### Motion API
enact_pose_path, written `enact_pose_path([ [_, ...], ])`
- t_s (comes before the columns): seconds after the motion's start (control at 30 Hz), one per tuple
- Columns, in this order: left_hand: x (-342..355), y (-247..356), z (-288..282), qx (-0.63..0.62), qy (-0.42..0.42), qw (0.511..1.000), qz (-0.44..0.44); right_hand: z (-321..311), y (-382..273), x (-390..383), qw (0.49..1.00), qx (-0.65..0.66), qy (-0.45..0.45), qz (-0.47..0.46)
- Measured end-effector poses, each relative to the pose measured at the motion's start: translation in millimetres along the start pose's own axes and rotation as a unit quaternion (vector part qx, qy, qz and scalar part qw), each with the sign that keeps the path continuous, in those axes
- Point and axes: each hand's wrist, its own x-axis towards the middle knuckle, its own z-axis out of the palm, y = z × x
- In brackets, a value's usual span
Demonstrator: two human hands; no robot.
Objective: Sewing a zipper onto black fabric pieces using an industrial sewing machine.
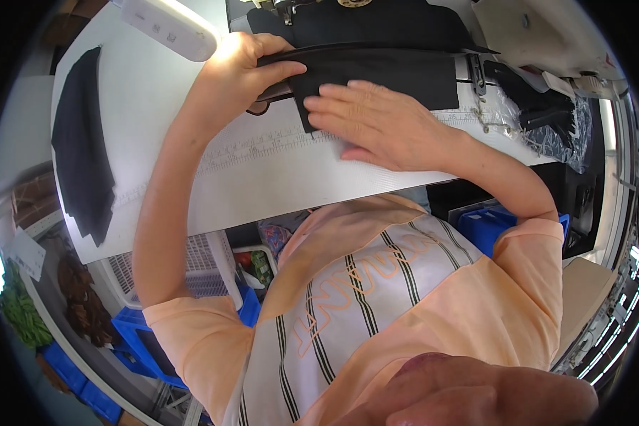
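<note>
Near the top centre, the left hand is pinching black cloth; the right hand, flattened, is apparently steadying it.

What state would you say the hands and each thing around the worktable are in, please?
Black fabric: spread out, a ridge running across it.
Left hand: fingers pinching the fabric at the ridge's left end.
Right hand: open, resting on the fabric.
Black cut pieces: lying in an uneven pile on the worktable.
White lamp: apparently lit.
Clear plastic: crumpled.
</note>
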Motion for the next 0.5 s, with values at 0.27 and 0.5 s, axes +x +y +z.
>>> enact_pose_path([
  [0.27, -16, -32, 29, 0.346, 0.157, 0.827, 0.415, -31, 57, -26, 0.966, -0.051, 0.029, 0.253],
  [0.5, -23, -36, 36, 0.355, 0.187, 0.835, 0.378, -80, 111, -24, 0.590, 0.577, 0.222, 0.519],
])
